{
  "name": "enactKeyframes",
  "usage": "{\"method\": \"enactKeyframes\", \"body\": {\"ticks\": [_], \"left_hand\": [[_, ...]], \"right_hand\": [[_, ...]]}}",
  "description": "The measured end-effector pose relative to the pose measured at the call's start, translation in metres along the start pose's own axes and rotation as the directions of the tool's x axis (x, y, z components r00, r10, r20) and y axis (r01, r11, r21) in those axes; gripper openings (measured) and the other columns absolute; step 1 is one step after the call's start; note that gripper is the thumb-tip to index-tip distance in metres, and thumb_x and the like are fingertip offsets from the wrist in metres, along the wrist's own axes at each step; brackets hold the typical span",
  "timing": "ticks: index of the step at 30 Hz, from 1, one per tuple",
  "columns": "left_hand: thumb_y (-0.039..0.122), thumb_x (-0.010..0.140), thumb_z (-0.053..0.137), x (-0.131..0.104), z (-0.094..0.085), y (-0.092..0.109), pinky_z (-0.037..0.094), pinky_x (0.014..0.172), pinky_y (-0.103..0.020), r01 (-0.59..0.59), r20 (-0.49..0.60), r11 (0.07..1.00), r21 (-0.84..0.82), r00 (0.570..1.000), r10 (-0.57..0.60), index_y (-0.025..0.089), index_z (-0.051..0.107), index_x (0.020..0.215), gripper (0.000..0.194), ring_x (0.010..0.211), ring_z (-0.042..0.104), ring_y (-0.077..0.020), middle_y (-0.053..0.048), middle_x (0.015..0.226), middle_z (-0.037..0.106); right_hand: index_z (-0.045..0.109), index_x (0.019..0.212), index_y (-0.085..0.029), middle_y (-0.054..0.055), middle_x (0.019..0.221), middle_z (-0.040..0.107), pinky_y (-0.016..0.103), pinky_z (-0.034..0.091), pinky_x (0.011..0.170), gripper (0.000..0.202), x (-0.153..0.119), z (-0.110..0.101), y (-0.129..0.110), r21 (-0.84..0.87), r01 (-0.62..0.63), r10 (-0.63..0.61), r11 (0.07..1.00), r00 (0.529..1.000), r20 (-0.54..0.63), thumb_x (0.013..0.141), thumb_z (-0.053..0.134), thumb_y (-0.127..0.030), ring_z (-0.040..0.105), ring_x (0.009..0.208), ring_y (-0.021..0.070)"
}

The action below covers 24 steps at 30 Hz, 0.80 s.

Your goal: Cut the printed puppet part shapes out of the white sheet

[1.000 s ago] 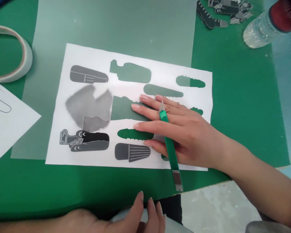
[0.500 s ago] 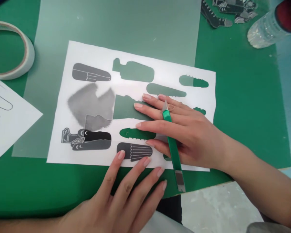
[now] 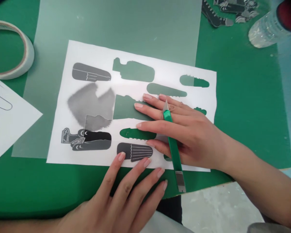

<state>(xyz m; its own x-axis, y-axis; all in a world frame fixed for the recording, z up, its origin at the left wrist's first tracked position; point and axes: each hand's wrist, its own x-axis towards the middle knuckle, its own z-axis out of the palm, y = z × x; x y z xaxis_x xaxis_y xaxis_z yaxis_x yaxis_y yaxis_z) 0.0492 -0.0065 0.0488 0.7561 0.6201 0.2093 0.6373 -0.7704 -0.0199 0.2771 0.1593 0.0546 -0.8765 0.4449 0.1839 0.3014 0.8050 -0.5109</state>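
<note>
A white sheet (image 3: 60,106) printed with dark grey shapes, several of them cut out so green shows through, lies in front of me. The fingers of my right hand (image 3: 191,132) are spread over its right half. A green craft knife (image 3: 175,152) is tucked between those fingers, its blade pointing away from me and its handle end towards me. My left hand (image 3: 126,191) is open at the sheet's near edge. Its fingertips touch the paper by a striped dark shape (image 3: 138,151). A dark patterned boot shape (image 3: 92,144) and a grey blurred patch (image 3: 93,105) show on the left half.
Under the sheet is a translucent film (image 3: 121,26) on the green table surface (image 3: 242,106). At left are a roll of tape (image 3: 29,55) and another sheet with line drawings (image 3: 16,113). Several cut-out pieces (image 3: 215,17) and a clear bottle (image 3: 264,32) with a dark red cap lie top right.
</note>
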Motion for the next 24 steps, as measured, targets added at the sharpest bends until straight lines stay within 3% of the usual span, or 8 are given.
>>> {"method": "enactKeyframes", "body": {"ticks": [11,16,24], "left_hand": [[0.053,0.108,0.052,0.0001,-0.0007,0.0013,0.033,0.129,-0.071,0.005,-0.007,1.000,0.015,1.000,-0.004,0.016,0.049,0.159,0.063,0.147,0.054,-0.0402,-0.013,0.163,0.054],[0.057,0.106,0.053,0.0001,-0.0018,0.0018,0.032,0.131,-0.070,0.007,0.005,0.999,0.031,1.000,-0.007,0.019,0.050,0.159,0.065,0.148,0.054,-0.0385,-0.012,0.163,0.054],[0.055,0.107,0.052,-0.0005,-0.0009,0.0012,0.031,0.130,-0.072,-0.001,0.010,1.000,0.025,1.000,0.001,0.018,0.049,0.160,0.064,0.148,0.053,-0.0392,-0.013,0.164,0.052]], "right_hand": [[0.066,0.135,-0.023,0.007,0.162,0.057,0.050,0.038,0.135,0.029,-0.0018,0.0032,0.0008,-0.005,-0.004,0.004,1.000,1.000,-0.004,0.107,0.060,-0.028,0.040,0.160,0.0251],[0.067,0.133,-0.017,0.011,0.161,0.057,0.048,0.036,0.136,0.030,-0.0009,0.0011,0.0008,-0.005,0.010,-0.010,1.000,1.000,0.007,0.106,0.063,-0.027,0.040,0.160,0.0269],[0.067,0.132,-0.018,0.009,0.162,0.057,0.047,0.035,0.136,0.027,-0.0023,0.0039,0.0005,-0.001,0.000,0.000,1.000,1.000,-0.010,0.108,0.060,-0.027,0.040,0.161,0.0253]]}}
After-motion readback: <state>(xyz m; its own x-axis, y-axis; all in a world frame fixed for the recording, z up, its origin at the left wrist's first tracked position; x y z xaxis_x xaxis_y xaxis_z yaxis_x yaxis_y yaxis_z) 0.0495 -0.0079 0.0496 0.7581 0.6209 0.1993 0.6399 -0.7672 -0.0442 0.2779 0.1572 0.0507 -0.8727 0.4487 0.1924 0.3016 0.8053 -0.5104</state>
